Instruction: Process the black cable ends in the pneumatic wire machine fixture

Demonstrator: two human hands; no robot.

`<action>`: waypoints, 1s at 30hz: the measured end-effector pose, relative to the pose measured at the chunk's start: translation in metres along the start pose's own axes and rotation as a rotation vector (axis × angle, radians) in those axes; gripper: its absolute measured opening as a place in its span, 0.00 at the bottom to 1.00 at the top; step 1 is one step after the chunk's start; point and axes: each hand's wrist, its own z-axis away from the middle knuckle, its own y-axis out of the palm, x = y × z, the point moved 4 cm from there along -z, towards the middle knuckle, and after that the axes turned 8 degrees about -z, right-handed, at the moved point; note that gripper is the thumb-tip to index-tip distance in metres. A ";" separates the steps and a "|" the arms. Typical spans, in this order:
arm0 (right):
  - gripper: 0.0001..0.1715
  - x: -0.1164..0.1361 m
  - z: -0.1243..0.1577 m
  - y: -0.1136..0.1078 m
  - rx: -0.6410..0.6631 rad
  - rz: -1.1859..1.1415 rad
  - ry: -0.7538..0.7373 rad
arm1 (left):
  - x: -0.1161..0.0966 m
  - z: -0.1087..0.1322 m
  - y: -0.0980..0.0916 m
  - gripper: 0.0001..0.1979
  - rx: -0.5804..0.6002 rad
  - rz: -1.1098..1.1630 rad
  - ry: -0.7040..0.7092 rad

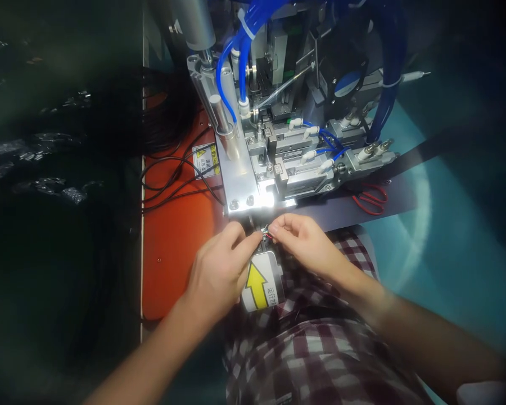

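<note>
Beyond the yellow arrow [257, 286], the right hand [303, 239] pinched thin wires [269, 235] beside the left hand [219, 264], whose fingers' hold was unclear

The head view looks forward and down at the fingers [233, 232] from nearby

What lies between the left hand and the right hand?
In the head view, a thin red strand and small pale bits lie between left hand and right hand, too small to identify.
</note>
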 end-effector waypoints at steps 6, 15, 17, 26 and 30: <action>0.12 0.000 -0.001 0.000 -0.005 0.046 -0.007 | 0.000 -0.001 -0.001 0.15 -0.003 -0.030 0.024; 0.12 -0.001 0.000 0.001 -0.007 0.016 0.028 | 0.003 -0.001 0.001 0.15 0.007 0.026 0.016; 0.13 -0.003 0.000 0.002 -0.013 0.003 0.034 | 0.003 -0.001 0.001 0.15 0.017 0.032 0.014; 0.16 -0.008 0.002 0.004 0.010 -0.180 0.138 | 0.004 0.000 0.003 0.14 -0.026 0.048 0.025; 0.16 -0.008 0.002 0.005 0.044 -0.241 0.147 | 0.004 0.000 0.003 0.14 -0.029 0.064 0.017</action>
